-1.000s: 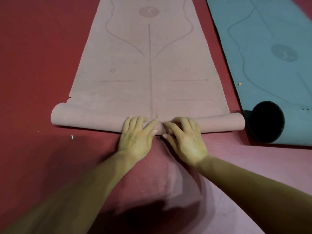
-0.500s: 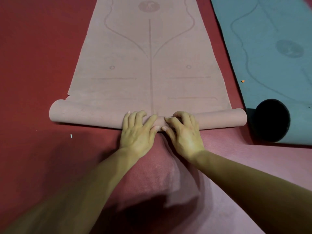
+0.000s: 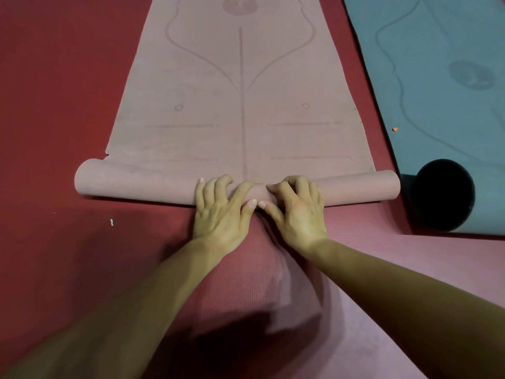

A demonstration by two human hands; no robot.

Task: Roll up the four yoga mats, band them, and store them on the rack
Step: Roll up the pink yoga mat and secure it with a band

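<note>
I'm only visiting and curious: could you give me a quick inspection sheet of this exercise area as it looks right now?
Surface: dark red floor, with a lighter pink ribbed mat under the forearms.
Job's things: dusty-pink printed yoga mat, near end rolled into a tube, the rest flat; teal printed yoga mat to the right, its near end also rolled, dark at the end.
Clutter: small white scrap on the floor; tiny orange speck by the teal mat's edge.
Hands: left hand and right hand side by side at the roll's middle, fingers curled over it.
Cables: nothing seen.
Surroundings: no rack or bands in view.
</note>
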